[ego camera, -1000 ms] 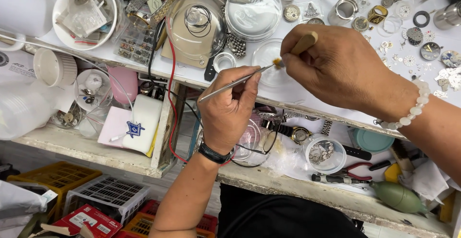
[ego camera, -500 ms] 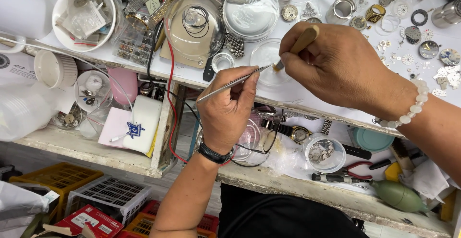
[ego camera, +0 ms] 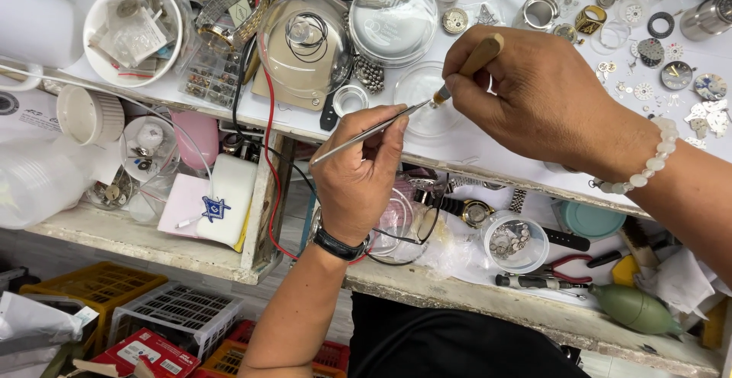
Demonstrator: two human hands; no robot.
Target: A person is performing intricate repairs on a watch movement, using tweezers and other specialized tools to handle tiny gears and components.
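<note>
Mid-step: tweezers met the wooden-handled tool tip over the table, nothing set down yet.

Left hand [ego camera: 358,180] had its grip pinched on the metal tweezers [ego camera: 366,131], tips up against the small brass end of the wooden-handled tool [ego camera: 467,69]. Right hand [ego camera: 545,96] had its grip pressed around that tool's handle, held just above a clear round dish [ego camera: 415,88] on the white table [ego camera: 496,149]. Whatever sat at the tips was too small to tell. Judged as fine work in progress: both tools engaged, none parked. Loose watch dials [ego camera: 675,74] and gears lay well apart to the right, untouched.
</note>
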